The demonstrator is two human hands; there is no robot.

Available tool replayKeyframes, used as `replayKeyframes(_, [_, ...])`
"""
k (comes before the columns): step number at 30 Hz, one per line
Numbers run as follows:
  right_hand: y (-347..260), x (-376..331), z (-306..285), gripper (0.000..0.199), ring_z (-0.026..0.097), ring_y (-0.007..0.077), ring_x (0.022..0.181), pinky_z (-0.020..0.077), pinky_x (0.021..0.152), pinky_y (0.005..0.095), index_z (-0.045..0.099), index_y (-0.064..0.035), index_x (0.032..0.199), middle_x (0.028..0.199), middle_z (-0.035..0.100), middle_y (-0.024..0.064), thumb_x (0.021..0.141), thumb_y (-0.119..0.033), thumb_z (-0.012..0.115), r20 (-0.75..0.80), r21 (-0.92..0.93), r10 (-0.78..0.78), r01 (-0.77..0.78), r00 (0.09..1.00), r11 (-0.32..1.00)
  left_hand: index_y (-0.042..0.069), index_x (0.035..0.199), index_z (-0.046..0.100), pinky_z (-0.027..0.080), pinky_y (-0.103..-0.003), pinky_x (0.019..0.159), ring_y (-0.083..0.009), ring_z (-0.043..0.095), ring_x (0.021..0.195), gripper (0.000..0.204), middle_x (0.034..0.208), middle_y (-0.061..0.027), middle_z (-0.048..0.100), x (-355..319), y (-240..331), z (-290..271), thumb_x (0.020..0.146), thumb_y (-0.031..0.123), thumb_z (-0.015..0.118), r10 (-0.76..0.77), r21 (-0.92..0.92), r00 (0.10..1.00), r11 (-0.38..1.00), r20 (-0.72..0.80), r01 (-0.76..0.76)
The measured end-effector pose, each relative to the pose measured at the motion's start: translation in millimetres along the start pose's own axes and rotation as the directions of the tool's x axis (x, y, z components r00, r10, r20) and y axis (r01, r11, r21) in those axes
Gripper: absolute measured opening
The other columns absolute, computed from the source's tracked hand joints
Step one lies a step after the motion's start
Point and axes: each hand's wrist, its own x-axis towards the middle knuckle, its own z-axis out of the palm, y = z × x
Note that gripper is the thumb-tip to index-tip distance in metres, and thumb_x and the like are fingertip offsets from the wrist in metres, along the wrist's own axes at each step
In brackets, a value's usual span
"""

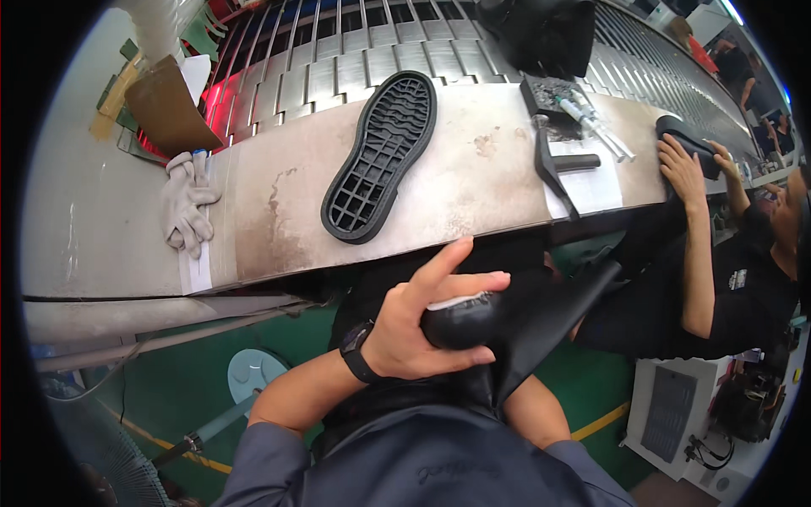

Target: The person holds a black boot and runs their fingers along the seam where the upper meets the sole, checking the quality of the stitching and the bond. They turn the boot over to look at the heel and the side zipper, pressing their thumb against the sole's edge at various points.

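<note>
In front of my body is a black boot (545, 334), its rounded toe to the left and its shaft slanting up to the right. My left hand (410, 325) grips the toe from the left, with the index finger lifted away and the other fingers around it. A pale strip shows along the toe's upper edge, under my fingers. My right forearm reaches up behind the boot, which hides the hand and its fingers. Beyond my left hand, a black shoe sole (380, 156) lies on the bench (279, 194), gridded side up.
Light work gloves (187, 203) lie at the bench's left. To the right are a black hammer-like tool (553, 165) and brushes (587, 118) on a dark tray. Behind runs a slatted metal conveyor (338, 68). At the right, a co-worker's hands hold a black shoe part (688, 139).
</note>
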Motion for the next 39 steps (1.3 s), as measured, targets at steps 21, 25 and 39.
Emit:
replayKeyframes(21, [14.9,-25.6,-69.7,0.084,0.068,0.0340,0.128,0.0547,0.112,0.0452,0.055,0.0001,0.154,0.138,0.068,0.0227,0.114,-0.067,0.025,0.149,0.264,0.073,-0.111,0.986,0.958,-0.004,0.150,0.059,0.051,-0.042,0.112,-0.0344,0.066,0.135,0.061,0.147,-0.0211,0.067,98.7,-8.5,-63.7,0.106,0.037,0.069,-0.154,0.452,0.986,0.886,0.069,0.107])
replayKeyframes(25, [24.4,-16.1,-65.1,0.103,0.072,0.0433,0.112,0.0602,0.101,0.0522,0.056,0.0049,0.150,0.128,0.069,0.0276,0.106,-0.082,0.021,-0.120,0.018,0.211,-0.210,0.970,0.977,-0.003,0.149,0.059,0.046,-0.045,0.118,-0.0427,0.060,0.139,0.054,0.150,-0.0297,0.062,183.1,-115.9,-146.9,0.108,0.032,0.065,0.095,0.940,0.992,0.337,-0.084,0.047])
replayKeyframes(39, [21.9,-5.2,-62.6,0.098,0.072,0.0441,0.112,0.0618,0.096,0.0540,0.059,0.0055,0.146,0.131,0.069,0.0275,0.107,-0.078,0.026,-0.160,-0.064,0.136,-0.148,0.978,0.987,-0.003,0.128,0.075,0.053,-0.024,0.088,-0.0072,0.067,0.097,0.033,0.106,-0.0008,0.076,112.9,23.9,-170.3,0.105,0.020,0.071,-0.487,0.325,0.860,0.798,-0.151,0.508])
